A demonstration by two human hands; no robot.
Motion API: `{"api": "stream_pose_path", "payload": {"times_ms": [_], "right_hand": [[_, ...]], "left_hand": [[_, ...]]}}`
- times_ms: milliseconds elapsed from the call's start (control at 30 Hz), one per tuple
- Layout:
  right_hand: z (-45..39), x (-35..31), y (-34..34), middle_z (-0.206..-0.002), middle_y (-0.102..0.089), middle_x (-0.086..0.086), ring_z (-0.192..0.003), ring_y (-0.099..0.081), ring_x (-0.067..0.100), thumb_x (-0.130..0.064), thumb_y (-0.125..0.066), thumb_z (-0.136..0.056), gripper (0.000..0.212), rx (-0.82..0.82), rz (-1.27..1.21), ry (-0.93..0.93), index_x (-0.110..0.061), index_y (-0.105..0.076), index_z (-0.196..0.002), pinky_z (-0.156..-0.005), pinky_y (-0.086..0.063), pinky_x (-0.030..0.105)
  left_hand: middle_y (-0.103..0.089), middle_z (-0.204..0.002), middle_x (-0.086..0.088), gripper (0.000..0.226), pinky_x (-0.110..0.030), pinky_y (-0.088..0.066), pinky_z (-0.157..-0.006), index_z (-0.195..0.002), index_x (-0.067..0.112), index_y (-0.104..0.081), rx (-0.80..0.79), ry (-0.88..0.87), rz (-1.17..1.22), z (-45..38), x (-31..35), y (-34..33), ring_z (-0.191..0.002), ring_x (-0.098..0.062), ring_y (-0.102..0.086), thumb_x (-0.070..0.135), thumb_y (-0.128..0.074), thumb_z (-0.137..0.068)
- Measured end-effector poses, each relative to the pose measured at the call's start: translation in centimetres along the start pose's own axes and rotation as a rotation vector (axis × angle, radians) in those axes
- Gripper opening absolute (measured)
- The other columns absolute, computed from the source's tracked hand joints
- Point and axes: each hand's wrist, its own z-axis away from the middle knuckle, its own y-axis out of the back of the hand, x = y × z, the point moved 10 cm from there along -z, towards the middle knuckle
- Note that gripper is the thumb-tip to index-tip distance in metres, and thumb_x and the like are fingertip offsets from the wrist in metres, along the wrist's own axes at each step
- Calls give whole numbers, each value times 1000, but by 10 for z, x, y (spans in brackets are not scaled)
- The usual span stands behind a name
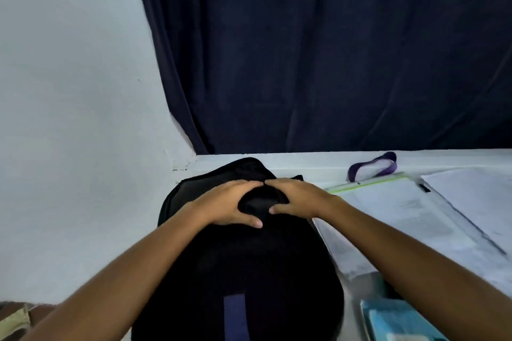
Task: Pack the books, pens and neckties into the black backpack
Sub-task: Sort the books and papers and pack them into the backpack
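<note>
Here, both hands atop black backpack, fingertips meeting
</note>
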Motion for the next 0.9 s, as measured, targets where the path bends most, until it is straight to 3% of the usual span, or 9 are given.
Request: {"api": "stream_pose_path", "payload": {"times_ms": [167, 300, 400, 500, 600, 633, 700, 767, 900], "right_hand": [[115, 74, 21, -147, -47, 5, -131, -46, 23, -46, -62, -91, 64, 74, -111, -237, -24, -39, -147, -104, -39, 34], [217, 130, 28, -147, -47, 4, -127, -50, 22, -47, -62, -91, 62, 112, -161, -409, -22, -43, -145, -100, -41, 31], [293, 164, 32, -142, -52, 3, -110, -60, 19, -47, -60, -92, 55, 151, -184, -494, -22, -50, -139, -89, -43, 29], [358, 200, 29, -132, -58, 6, -97, -59, 16, -46, -61, -91, 49, 177, -215, -587, -20, -56, -133, -88, -44, 30], [407, 236, 23, -116, -65, 7, -95, -58, 17, -40, -64, -91, 39, 195, -263, -668, -17, -63, -122, -84, -42, 28], [420, 246, 20, -108, -67, 7, -89, -60, 17, -37, -66, -91, 33, 202, -299, -686, -15, -66, -115, -80, -43, 27], [441, 260, 9, -92, -70, 8, -72, -62, 18, -29, -67, -90, 20, 207, -428, -719, -12, -68, -100, -70, -46, 27], [455, 269, -2, -79, -69, 11, -62, -59, 22, -23, -66, -91, 16, 228, -570, -754, -7, -68, -94, -61, -47, 28], [474, 275, -27, -67, -56, 13, -56, -53, 21, -16, -70, -87, 13, 214, -793, -837, -3, -68, -88, -55, -50, 28]], "left_hand": [[-57, -136, 3, 77, -23, -42, -103, -144, 29, -43, -59, -165, 265, -14, 103, -35, -124, -5, -52, 58, -72, -78], [-59, -132, 3, 68, -24, -46, -100, -141, 26, -48, -114, -237, 354, -14, 181, -73, -120, -5, -55, 48, -73, -82], [-58, -132, 6, 67, -25, -48, -94, -139, 29, -48, -138, -206, 367, -6, 220, -99, -114, -7, -56, 53, -71, -81], [-52, -136, 10, 76, -23, -44, -96, -141, 29, -47, -149, -120, 382, 10, 238, -121, -118, -7, -52, 63, -68, -76], [-50, -137, 13, 109, -21, -39, -99, -141, 25, -47, -58, -9, 428, 32, 242, -133, -123, -5, -48, 93, -52, -55], [-49, -135, 12, 112, -21, -39, -98, -142, 24, -46, -21, 48, 455, 41, 242, -138, -121, -5, -47, 93, -54, -54], [-52, -132, 5, 89, -21, -38, -91, -144, 21, -42, 44, 195, 537, 61, 242, -147, -113, -6, -49, 64, -72, -72], [-58, -119, 6, 68, -19, -41, -85, -143, 20, -41, 112, 345, 665, 82, 240, -159, -100, -5, -56, 31, -75, -85], [-66, -116, -4, 41, -35, -55, -82, -122, 18, -51, 176, 606, 977, 110, 231, -185, -94, -16, -66, 17, -73, -86]]}}
